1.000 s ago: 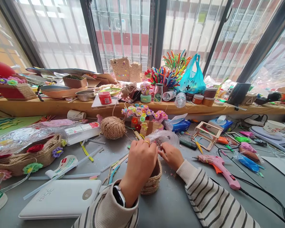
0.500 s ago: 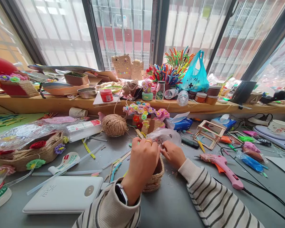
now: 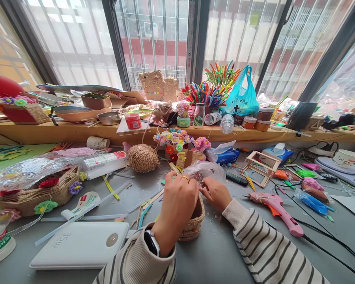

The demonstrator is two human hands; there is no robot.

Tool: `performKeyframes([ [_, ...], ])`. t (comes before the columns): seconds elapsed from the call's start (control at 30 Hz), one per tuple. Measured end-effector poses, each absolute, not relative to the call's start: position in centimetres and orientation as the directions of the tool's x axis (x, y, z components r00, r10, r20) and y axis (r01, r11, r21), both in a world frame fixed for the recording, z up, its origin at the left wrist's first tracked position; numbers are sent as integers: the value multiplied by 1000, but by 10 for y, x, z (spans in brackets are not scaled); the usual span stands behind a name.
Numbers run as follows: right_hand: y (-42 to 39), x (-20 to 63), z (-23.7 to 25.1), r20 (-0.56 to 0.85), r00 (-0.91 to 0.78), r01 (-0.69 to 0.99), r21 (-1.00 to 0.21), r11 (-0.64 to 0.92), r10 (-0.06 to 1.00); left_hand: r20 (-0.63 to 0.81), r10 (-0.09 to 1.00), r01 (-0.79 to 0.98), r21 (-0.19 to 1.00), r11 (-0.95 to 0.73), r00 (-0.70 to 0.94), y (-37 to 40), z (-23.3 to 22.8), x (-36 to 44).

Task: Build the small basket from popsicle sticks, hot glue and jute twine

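A small twine-wrapped basket (image 3: 192, 228) stands on the grey table in front of me. My left hand (image 3: 179, 203) reaches over its left side, fingers curled down at the far rim, fingertips hidden. Close by on the right, my right hand (image 3: 215, 193) has its thumb and fingers pinched together at the rim's far right corner. Whatever is between those fingers is too small to make out. Behind the hands lies a crumpled clear plastic bag (image 3: 207, 170). A ball of jute twine (image 3: 143, 157) sits to the left, with a strand trailing toward my left hand.
On the right lies a pink glue gun (image 3: 279, 207) with its cord. A white power bank (image 3: 79, 244) and a flower-trimmed twine basket (image 3: 38, 195) are at left. A wooden frame (image 3: 260, 167), tissue pack (image 3: 225, 154) and flower-decorated box (image 3: 189, 156) stand behind. Craft supplies crowd the windowsill (image 3: 106, 132).
The view has shifted very slightly. Both hands keep nearly the same place and grip at the basket's far rim.
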State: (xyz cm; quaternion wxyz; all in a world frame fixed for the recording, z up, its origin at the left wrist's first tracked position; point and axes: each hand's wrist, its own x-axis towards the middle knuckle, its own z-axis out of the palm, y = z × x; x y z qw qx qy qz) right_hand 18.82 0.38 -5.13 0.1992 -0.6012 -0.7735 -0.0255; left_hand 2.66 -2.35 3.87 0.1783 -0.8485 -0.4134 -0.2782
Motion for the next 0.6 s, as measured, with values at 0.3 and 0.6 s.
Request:
performKeyframes([
  [0.3,6,191,-57,365,-209,936,-194,293,907,646,579,792,-67,-606,497,-22,39,25],
  [0.6,6,190,-58,348,-199,939,-199,280,916,647,579,786,-52,-616,497,-19,36,24],
])
